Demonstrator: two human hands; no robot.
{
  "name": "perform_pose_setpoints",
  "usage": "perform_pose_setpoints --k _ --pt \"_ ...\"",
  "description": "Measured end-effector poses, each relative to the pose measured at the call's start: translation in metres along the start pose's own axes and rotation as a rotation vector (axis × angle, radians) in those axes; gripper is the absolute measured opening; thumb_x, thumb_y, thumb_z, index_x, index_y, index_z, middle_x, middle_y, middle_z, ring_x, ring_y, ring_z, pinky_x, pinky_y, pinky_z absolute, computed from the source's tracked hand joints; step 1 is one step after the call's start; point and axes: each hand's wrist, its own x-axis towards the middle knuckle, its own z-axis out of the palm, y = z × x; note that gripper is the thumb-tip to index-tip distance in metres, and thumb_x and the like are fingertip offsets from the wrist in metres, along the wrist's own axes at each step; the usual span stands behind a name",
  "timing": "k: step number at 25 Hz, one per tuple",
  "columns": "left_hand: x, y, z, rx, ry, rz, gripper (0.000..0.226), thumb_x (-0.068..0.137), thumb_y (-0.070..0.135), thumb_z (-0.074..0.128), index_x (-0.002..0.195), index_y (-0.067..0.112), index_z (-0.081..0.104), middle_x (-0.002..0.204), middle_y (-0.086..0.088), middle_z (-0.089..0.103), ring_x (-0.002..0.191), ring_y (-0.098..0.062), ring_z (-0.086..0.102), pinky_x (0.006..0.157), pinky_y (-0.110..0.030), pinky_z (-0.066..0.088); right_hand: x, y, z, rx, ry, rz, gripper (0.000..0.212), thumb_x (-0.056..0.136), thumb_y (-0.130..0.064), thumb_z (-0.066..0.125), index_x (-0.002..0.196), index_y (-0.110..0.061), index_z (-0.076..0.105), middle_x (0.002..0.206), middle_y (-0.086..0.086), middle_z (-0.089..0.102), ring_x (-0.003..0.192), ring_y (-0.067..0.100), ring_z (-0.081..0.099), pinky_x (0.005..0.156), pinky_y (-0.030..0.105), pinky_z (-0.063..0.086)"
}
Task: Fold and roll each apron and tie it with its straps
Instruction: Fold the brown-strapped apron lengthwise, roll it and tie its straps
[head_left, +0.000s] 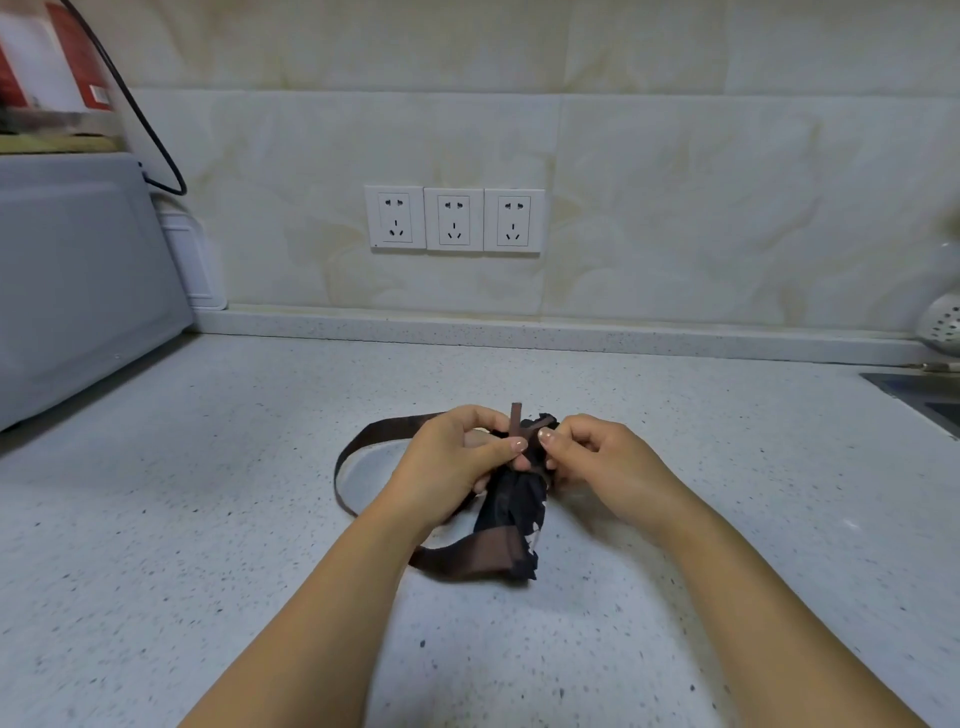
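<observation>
Head view: left hand (457, 465), right hand (605, 462) pinch strap (516, 417) on apron (514, 512).

The apron (514, 512), at centre, is black with small pale flecks along its edge. Its strap (353, 457), looping toward 9 o'clock, is dark brown. The countertop (208, 493) is white with dark speckles. The wall tiles (727, 208) at 12 o'clock are cream with beige marbling. The sockets (454, 219) are white. The appliance (78, 280) at 9 o'clock is grey-blue; the cable (140, 119) at 11 o'clock is black.
</observation>
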Motion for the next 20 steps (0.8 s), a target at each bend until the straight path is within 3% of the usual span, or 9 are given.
perform_pose_setpoints --k 3,6,10,12,14,16,20 --pt "0.001 0.000 -0.002 0.021 0.036 -0.010 0.008 0.088 0.017 0.071 0.094 0.012 0.069 0.073 0.000 0.073 0.047 -0.007 0.042 0.050 -0.015 0.038 -0.001 0.000 0.002 0.091 -0.061 0.007 0.023 0.089 -0.030 0.066 0.069 -0.021 0.068 0.081 -0.007 0.069 0.075 0.009 0.063 0.073 0.024 0.053" --pt "0.000 -0.001 0.000 0.106 0.020 0.021 0.008 0.090 0.022 0.069 0.091 0.019 0.077 0.071 0.008 0.070 0.053 -0.006 0.045 0.052 -0.014 0.038 -0.001 -0.002 0.007 0.056 -0.034 -0.012 0.017 0.083 -0.036 0.072 0.072 -0.023 0.074 0.093 -0.002 0.072 0.085 0.017 0.065 0.080 0.032 0.053" --pt "-0.002 0.002 -0.002 0.192 -0.101 0.061 0.017 0.094 0.016 0.062 0.093 0.024 0.077 0.077 0.014 0.068 0.064 -0.002 0.057 0.060 -0.009 0.040 0.000 -0.006 0.013 0.063 0.107 -0.025 0.020 0.081 -0.032 0.075 0.063 -0.022 0.073 0.089 0.000 0.068 0.076 0.007 0.062 0.074 0.023 0.046" --pt "-0.005 0.004 0.002 0.197 -0.147 0.085 0.015 0.091 0.013 0.065 0.090 0.023 0.076 0.070 0.012 0.065 0.063 -0.004 0.055 0.059 -0.009 0.040 0.000 -0.007 0.015 0.080 0.139 -0.020 0.022 0.082 -0.034 0.074 0.065 -0.020 0.073 0.089 0.004 0.068 0.079 0.011 0.064 0.075 0.024 0.048" --pt "-0.005 0.002 0.007 0.199 -0.044 0.103 0.006 0.087 0.020 0.072 0.083 0.020 0.076 0.068 0.002 0.068 0.061 -0.004 0.055 0.060 -0.011 0.042 -0.001 -0.010 0.017 0.087 0.122 -0.013 0.023 0.086 -0.037 0.069 0.070 -0.021 0.074 0.087 0.002 0.070 0.078 0.010 0.066 0.073 0.023 0.051" --pt "-0.003 -0.002 0.009 0.228 0.052 0.111 0.016 0.088 0.026 0.071 0.078 0.014 0.075 0.068 0.000 0.069 0.063 -0.005 0.056 0.061 -0.012 0.041 -0.001 -0.012 0.017 0.097 0.096 0.009 0.026 0.094 -0.035 0.058 0.080 -0.020 0.075 0.080 0.001 0.072 0.070 0.008 0.066 0.067 0.020 0.053" --pt "-0.002 -0.002 0.006 0.129 -0.004 0.045 0.016 0.092 0.023 0.065 0.084 0.016 0.076 0.077 0.005 0.073 0.068 -0.001 0.059 0.066 -0.010 0.045 0.001 -0.010 0.005 0.249 -0.008 0.062 0.018 0.097 -0.011 0.053 0.105 -0.015 0.068 0.089 0.010 0.070 0.075 0.015 0.066 0.070 0.026 0.054"
